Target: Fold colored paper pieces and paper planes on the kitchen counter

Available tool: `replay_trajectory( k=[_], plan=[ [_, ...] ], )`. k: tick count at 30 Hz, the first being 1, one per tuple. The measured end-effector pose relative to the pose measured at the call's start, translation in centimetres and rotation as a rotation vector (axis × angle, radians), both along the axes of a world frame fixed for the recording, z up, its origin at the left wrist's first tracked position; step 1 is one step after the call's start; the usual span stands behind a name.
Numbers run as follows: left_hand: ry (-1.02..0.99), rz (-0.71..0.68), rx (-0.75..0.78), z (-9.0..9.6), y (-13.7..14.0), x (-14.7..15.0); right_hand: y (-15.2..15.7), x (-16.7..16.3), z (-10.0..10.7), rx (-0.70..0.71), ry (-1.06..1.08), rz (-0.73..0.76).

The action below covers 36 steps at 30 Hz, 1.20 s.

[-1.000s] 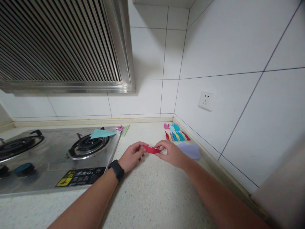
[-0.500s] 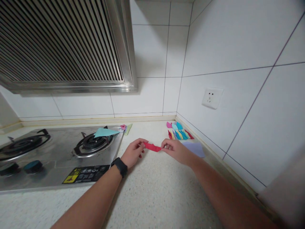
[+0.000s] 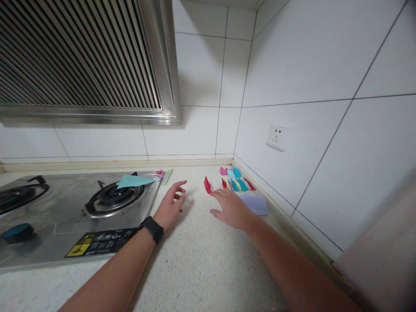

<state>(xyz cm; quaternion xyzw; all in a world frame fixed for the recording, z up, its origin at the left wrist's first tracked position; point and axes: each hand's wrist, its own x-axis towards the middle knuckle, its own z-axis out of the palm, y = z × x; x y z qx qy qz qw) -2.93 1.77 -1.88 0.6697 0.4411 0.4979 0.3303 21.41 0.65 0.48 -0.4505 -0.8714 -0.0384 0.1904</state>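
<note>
A small piece of red folded paper (image 3: 207, 185) lies on the speckled counter near the back, left of a group of folded papers. My right hand (image 3: 230, 208) is just in front of it, thumb apart from the fingers; a fingertip is at the paper's near end, and whether it touches cannot be told. My left hand (image 3: 170, 206), with a black watch on the wrist, hovers by the stove's right edge. Its fingers are spread and hold nothing. Beyond my right hand sit colourful folded papers (image 3: 238, 184) in rows, and a lavender paper sheet (image 3: 256, 204) lies beside the hand.
On the left is a steel gas stove (image 3: 58, 234) with a light blue folded paper (image 3: 134, 180) over its right burner. Pink and green paper pieces (image 3: 166, 177) lie at its back corner. A range hood (image 3: 130, 115) hangs above; a wall socket (image 3: 279, 136) is at right.
Both hands have let go of the red paper, which now rests upright-looking on the counter instead of stretched between them. My hands have opened and the view has turned slightly right.
</note>
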Motion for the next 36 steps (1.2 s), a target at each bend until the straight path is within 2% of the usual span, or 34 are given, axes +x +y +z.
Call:
replay_trajectory(
  k=[5, 14, 26, 36],
  plan=[
    [0.187, -0.051, 0.095, -0.1, -0.4, 0.7, 0.3, -0.7, -0.3, 0.045, -0.187, -0.247],
    [0.4, -0.183, 0.191, -0.3, -0.5, 1.3, 1.1, -1.3, -1.1, 0.083, -0.234, -0.409],
    [0.477, -0.226, 0.173, -0.6, -0.5, 1.3, 1.7, -1.1, -1.5, 0.085, -0.223, -0.468],
    [0.486, -0.247, 0.161, -0.3, -0.7, 1.4, 1.9, -0.8, -1.8, 0.117, -0.214, -0.462]
  ],
)
